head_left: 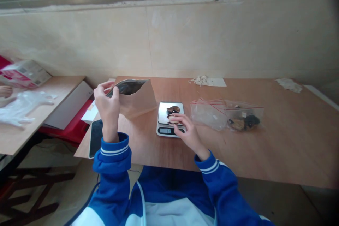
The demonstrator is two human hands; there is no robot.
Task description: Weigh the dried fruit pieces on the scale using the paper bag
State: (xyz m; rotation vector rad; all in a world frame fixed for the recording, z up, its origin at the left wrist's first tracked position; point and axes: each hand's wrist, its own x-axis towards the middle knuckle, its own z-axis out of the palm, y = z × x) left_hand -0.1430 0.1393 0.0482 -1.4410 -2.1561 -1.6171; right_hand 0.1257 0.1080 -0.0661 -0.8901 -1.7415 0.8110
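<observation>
My left hand (108, 107) grips the near edge of a brown paper pouch (140, 102) with a dark, shiny lining, its mouth spread apart. To the right of the pouch, a small digital scale (162, 114) rests on the table. Several dark brown and pale dried pieces (173, 109), perhaps dried mushrooms, lie on its metal plate. Over the plate's near right corner, my right hand (185, 129) has its fingertips curled around a pale piece (172, 119). The scale's display is too small to read.
Right of the scale lie clear zip bags (208, 114) and another zip bag holding dark and brown pieces (245, 122). A phone (95, 137) lies at the table's left edge. White scraps (200, 80) sit along the back. Another person's hand (5, 91) is at the left table, near plastic gloves (23, 106).
</observation>
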